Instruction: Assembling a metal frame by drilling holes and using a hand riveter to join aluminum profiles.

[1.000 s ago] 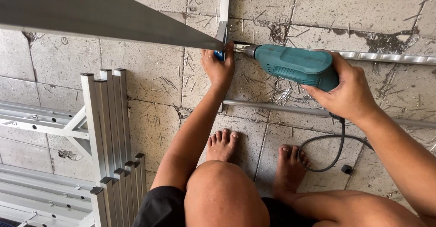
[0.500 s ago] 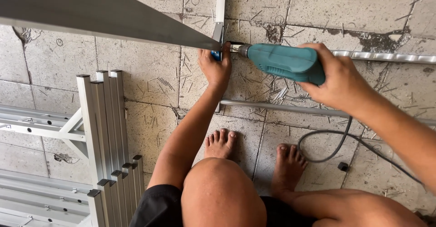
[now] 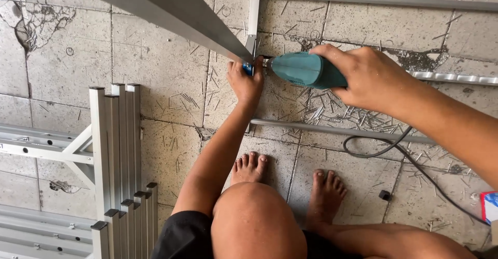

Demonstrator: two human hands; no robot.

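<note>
The right hand (image 3: pixel 371 77) grips a teal electric drill (image 3: pixel 306 70), its tip at the joint of the aluminium frame (image 3: pixel 252 18). The left hand (image 3: pixel 246 80) pinches a small blue piece (image 3: pixel 249 69) there. Fastening looks underway, not finished; 1 joint only.

The drill (image 3: pixel 306 70) is showing a matt teal plastic shell. The long bar (image 3: pixel 171 10) and the stacked frame pieces (image 3: pixel 116 134) are looking like smooth, brushed grey metal with a dull sheen. The floor tiles (image 3: pixel 161 72) are appearing rough, cracked and stony, strewn with thin shiny metal shavings (image 3: pixel 332 114). The cord (image 3: pixel 415 165) is looking like black rubbery plastic.
</note>
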